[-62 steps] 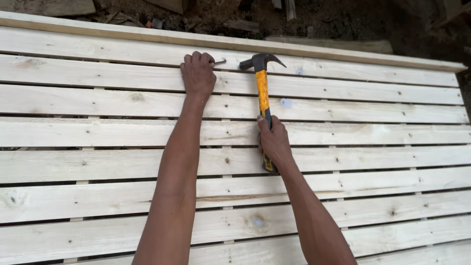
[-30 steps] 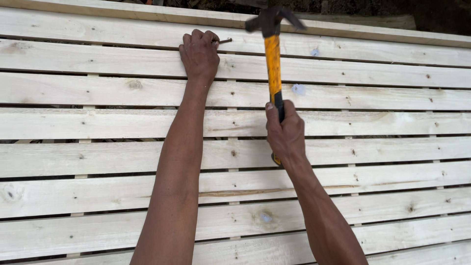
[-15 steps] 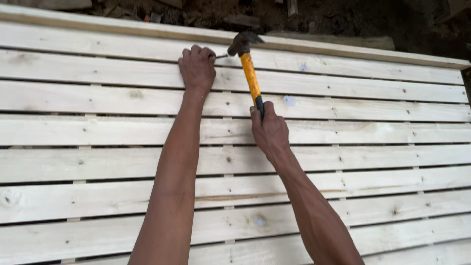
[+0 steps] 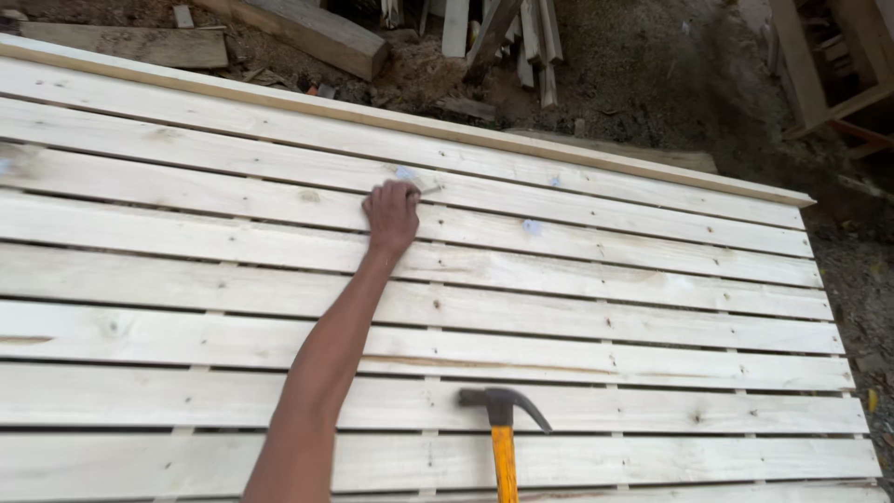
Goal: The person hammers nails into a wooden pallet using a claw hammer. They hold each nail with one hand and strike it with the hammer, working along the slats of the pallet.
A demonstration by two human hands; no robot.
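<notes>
Moved: the hammer [image 4: 503, 433] had dropped from beside the nail to the bottom edge.
Hammer axis: upright, head up, handle cut off.
Left hand [image 4: 391, 214]: fingers pinched a nail [image 4: 431, 190] pointing right on the slatted panel [image 4: 652, 279].
Right hand: out of view.

A wide panel of pale wooden slats [image 4: 596, 326] lies flat on the dirt ground [image 4: 670, 84], its boards running side to side with narrow gaps between them. A nail [image 4: 431, 191] rests against an upper slat, and scrap timber [image 4: 307, 33] lies on the dirt beyond the far edge.
</notes>
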